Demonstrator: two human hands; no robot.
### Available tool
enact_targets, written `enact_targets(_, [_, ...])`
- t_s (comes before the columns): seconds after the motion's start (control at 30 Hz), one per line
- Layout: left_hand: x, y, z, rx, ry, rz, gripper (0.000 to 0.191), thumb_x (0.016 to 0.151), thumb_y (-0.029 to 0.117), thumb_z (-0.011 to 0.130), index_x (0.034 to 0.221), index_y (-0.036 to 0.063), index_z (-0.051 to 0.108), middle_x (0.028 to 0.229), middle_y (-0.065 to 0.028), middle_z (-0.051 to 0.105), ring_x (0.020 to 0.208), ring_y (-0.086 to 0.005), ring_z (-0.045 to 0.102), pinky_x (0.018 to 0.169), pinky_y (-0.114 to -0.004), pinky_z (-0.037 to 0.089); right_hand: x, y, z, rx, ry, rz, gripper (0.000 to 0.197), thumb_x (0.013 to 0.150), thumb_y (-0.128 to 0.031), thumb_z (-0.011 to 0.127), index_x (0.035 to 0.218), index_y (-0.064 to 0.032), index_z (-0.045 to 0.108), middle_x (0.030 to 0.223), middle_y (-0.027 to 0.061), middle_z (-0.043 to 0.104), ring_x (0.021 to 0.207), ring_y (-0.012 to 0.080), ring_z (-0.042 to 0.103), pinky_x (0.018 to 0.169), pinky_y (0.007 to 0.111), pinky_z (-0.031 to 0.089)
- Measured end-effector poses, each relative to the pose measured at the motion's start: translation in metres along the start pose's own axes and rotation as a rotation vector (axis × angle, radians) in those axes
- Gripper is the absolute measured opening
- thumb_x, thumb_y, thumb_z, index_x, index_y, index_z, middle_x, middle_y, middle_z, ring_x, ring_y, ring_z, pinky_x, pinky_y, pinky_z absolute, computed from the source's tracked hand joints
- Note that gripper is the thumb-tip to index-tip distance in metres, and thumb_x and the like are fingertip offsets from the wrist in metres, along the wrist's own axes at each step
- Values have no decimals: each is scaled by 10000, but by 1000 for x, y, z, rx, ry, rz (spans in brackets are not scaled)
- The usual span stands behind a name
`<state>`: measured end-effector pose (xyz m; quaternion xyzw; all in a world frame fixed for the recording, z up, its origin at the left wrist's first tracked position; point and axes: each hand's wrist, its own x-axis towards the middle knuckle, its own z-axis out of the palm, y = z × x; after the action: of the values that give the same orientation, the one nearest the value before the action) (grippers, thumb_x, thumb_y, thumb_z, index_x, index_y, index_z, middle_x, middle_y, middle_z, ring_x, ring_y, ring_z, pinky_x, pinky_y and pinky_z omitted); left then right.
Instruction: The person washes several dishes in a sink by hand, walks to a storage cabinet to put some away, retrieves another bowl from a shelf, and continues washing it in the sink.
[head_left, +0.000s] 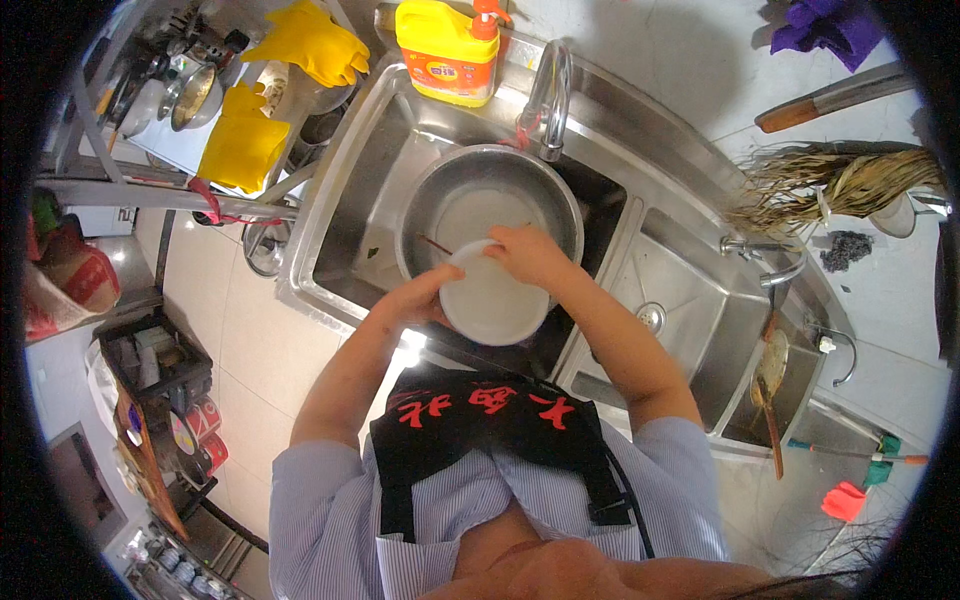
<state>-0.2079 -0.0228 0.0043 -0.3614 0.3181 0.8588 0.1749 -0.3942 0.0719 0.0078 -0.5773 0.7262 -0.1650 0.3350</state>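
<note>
A round white bowl (499, 304) is held between both of my hands over a large metal basin (424, 187). My left hand (431, 296) grips its left side, thumb at the rim and fingers hidden beneath. At the bowl's far edge, my right hand (525, 253) holds the rim. The bowl's inside looks pale, and I cannot tell whether liquid is in it. Behind the bowl the basin's bottom looks whitish. A thin brown stick (433, 244) shows between the hands, its near end hidden. The basin stands in the left compartment of a stainless steel sink (360, 225).
A curved faucet (556, 97) rises behind the basin, beside a yellow detergent jug (448, 64) with a red pump. Yellow rubber gloves (244, 142) hang on the left rack. Rightward are another sink compartment (675, 277), a second faucet (765, 255) and a bundle of dry fibres (847, 180).
</note>
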Motion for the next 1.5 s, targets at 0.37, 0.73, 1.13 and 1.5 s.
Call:
enact_targets(0.37, [59, -55, -37, -199, 98, 39, 627, 764, 292, 498, 1269, 112, 174, 1204, -155, 354, 1009, -376, 486, 756, -498, 475, -10, 52, 125, 65, 300, 122, 317, 821, -221, 487, 1075, -32, 516, 1023, 233, 540, 916, 373, 518, 848, 427, 376])
enact_targets(0.73, [97, 11, -56, 266, 606, -88, 892, 720, 560, 555, 1348, 101, 119, 1242, -215, 364, 937, -323, 548, 643, -378, 519, 61, 77, 145, 712, -107, 165, 318, 805, -251, 550, 1051, -50, 535, 854, 177, 605, 829, 317, 574, 731, 398, 442])
enact_targets(1.13, [74, 28, -43, 77, 327, 298, 570, 746, 174, 444, 1286, 113, 273, 1150, -129, 428, 1025, -245, 469, 728, -367, 481, 21, 54, 90, -102, 183, -309, 295, 714, -87, 504, 999, -21, 533, 969, 156, 582, 875, 300, 569, 758, 394, 447])
enact_targets(1.5, [66, 30, -25, 137, 507, 615, 560, 752, 72, 414, 1292, 54, 264, 1206, -130, 376, 1060, -227, 418, 905, -322, 350, 28, 25, 65, -143, 518, -452, 209, 714, -95, 508, 915, -69, 556, 978, 103, 584, 883, 236, 565, 819, 359, 424])
